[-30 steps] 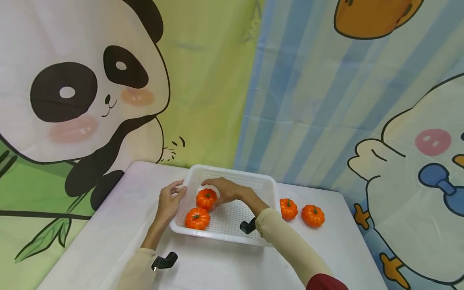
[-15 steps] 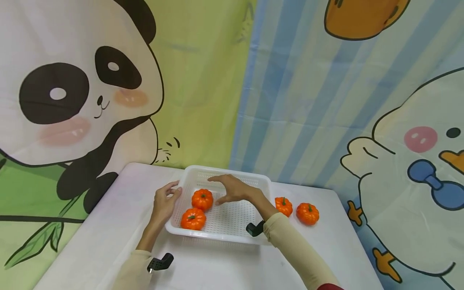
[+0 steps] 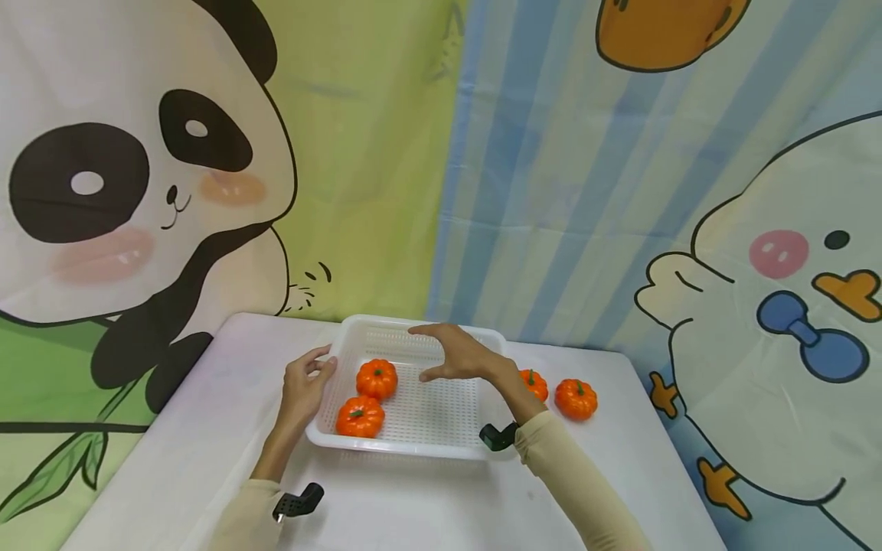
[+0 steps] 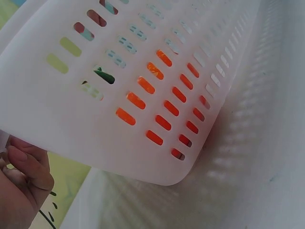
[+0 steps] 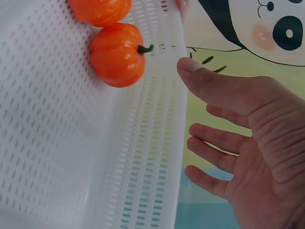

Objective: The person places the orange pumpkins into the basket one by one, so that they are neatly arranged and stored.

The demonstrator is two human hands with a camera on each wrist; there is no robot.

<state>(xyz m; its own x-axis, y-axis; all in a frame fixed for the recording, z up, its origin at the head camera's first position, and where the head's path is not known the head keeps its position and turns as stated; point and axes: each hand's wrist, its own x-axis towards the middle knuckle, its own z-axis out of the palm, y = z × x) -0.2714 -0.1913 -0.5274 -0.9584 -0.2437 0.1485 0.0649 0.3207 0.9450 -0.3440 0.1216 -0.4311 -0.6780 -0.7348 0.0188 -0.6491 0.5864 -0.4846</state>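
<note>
My left hand (image 3: 303, 386) grips the left rim of a white perforated plastic basket (image 3: 413, 450) with thumb and fingers; the left wrist view shows this hand (image 4: 24, 179) at the rim's edge. Inside the basket, at its left end, two small orange pumpkins lie close together: a farther pumpkin (image 3: 377, 379) and a nearer pumpkin (image 3: 360, 417). Over the basket's middle, my right hand (image 3: 462, 356) holds nothing, its thumb spread away from the fingers. The right wrist view shows the same right hand (image 5: 238, 138) apart from the farther pumpkin (image 5: 118, 55).
Two more orange pumpkins are on the white table (image 3: 441, 505) right of the basket: a pumpkin (image 3: 576, 399) in full view and another pumpkin (image 3: 534, 384) partly hidden by my right forearm. A cartoon-printed curtain (image 3: 372, 176) hangs behind the table.
My right hand has left the farther pumpkin and moved right, its fingers spreading. The left hand stays at the rim. The whole view has shifted slightly, so things appear farther left.
</note>
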